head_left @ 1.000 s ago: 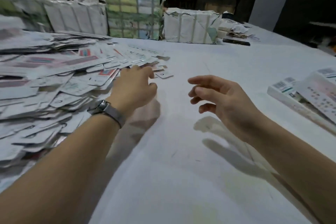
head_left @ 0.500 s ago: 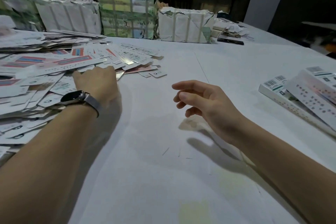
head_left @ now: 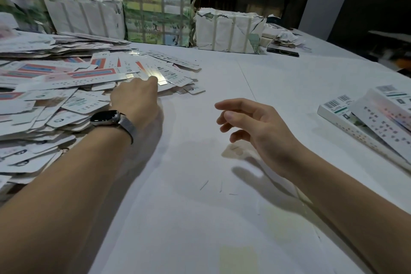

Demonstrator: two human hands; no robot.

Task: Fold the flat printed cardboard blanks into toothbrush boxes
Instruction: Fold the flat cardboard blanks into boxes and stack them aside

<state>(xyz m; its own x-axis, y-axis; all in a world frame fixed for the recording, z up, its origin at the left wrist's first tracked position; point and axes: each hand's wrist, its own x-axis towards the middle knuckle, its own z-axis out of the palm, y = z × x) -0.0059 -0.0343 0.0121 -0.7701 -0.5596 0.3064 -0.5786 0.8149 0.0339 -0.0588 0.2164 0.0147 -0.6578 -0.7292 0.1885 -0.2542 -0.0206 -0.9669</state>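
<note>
My left hand [head_left: 135, 100] has shifted back right along edge of sprawling heap of flat white printed cardboard blanks [head_left: 55, 95]; now rests on glossy blank at near corner, fingers hidden, grip not discernible. My right hand [head_left: 251, 122] still hovers over bare white tabletop [head_left: 222, 218], loosely curled, holding nothing. Folded white boxes [head_left: 369, 118] lie far right. Judging: picking next blank, fold not started.

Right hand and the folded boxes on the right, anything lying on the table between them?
No. In the head view only bare white table separates the right hand from the folded boxes.
</note>
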